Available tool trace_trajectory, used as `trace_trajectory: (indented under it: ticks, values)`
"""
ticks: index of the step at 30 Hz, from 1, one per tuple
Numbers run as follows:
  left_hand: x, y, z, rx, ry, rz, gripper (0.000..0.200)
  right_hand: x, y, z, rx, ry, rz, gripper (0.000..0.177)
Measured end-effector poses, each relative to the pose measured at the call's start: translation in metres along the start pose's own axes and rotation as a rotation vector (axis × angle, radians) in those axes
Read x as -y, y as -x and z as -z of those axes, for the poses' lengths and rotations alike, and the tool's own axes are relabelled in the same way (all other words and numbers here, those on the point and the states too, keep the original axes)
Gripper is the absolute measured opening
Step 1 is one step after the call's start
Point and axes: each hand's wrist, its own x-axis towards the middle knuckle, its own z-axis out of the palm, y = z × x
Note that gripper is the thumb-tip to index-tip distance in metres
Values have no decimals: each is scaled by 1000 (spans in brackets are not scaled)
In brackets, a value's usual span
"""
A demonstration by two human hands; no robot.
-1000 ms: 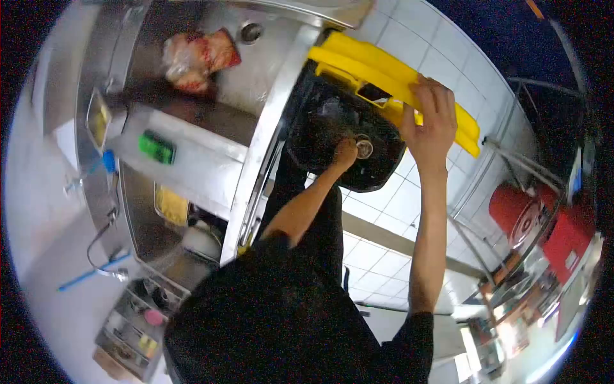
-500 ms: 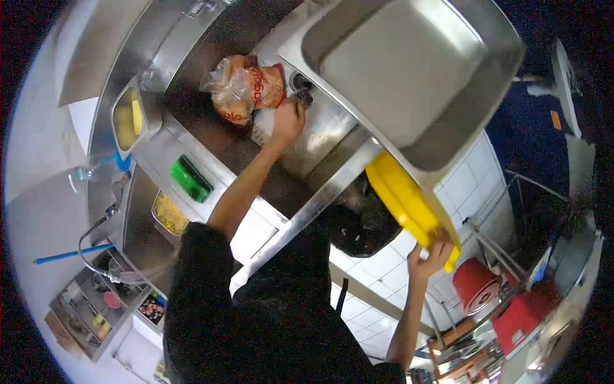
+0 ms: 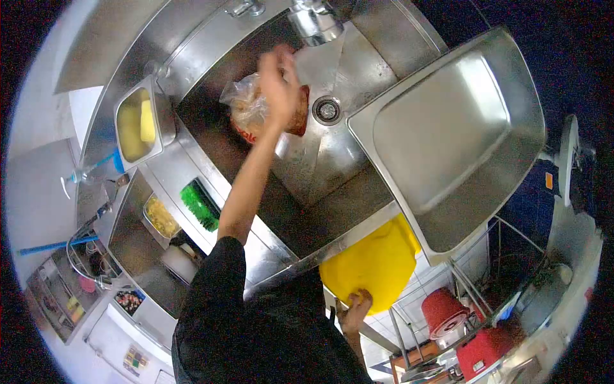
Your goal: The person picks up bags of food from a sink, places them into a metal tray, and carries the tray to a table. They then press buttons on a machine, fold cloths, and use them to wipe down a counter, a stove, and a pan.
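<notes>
Our left hand (image 3: 279,80) has risen from the drain side of the bag (image 3: 246,109) and now hangs over it at the back edge of the sink (image 3: 300,185), under the tap (image 3: 313,22). Its fingers are loosely curled, and we cannot tell whether they pinch the plastic. Below the sink's front edge, our right hand (image 3: 355,304) stays clamped on the rim of the yellow lid (image 3: 374,262), which has swung lower.

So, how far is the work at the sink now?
Done: the plastic bag lies in the sink. In hand: the left hand is at the bag; the right hand grips the yellow lid below the sink edge. Left: the lid is not yet put down.
</notes>
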Motion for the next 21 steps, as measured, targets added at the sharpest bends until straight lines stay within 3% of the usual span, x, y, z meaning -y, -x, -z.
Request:
trace_trajectory:
  ticks: [2,5,6,7,9,11,12,13,15,17,18,20,21]
  values:
    - [7,-50,17,-357,-91,-39,33,13,-9,10,184,-28,-38,36]
    - [44,-101,27,-483,-127,-82,39,-1,-1,6,127,-107,-209,23]
    - [46,-109,32,-334,-151,-95,36,-10,2,5,8,-135,-126,23]
    - [49,-118,35,-188,-172,-110,34,-18,6,5,-14,-120,-224,18]
    - [70,-140,36,-127,-196,-18,46,-35,16,6,-99,-143,-218,14]
    - [92,-170,30,-7,-477,394,56,-49,24,10,-140,-54,-193,8]
    - [92,-178,36,94,-389,484,63,-52,29,12,-127,-151,-359,7]
    - [98,-180,39,85,-386,485,63,-58,34,10,-114,-253,-522,6]
    - [108,-182,37,35,-454,515,51,-86,54,-7,-229,-376,-520,7]
    - [57,-147,46,-147,-323,445,45,-102,68,-10,-195,-431,-478,12]
    - [36,-122,46,-259,-268,384,41,-97,66,-7,-196,-412,-560,8]
    - [-14,-70,50,-133,-160,332,28,-94,73,-11,-204,-390,-648,4]
    - [-18,-42,39,-24,224,279,23,-95,76,-13,-208,-470,-662,5]
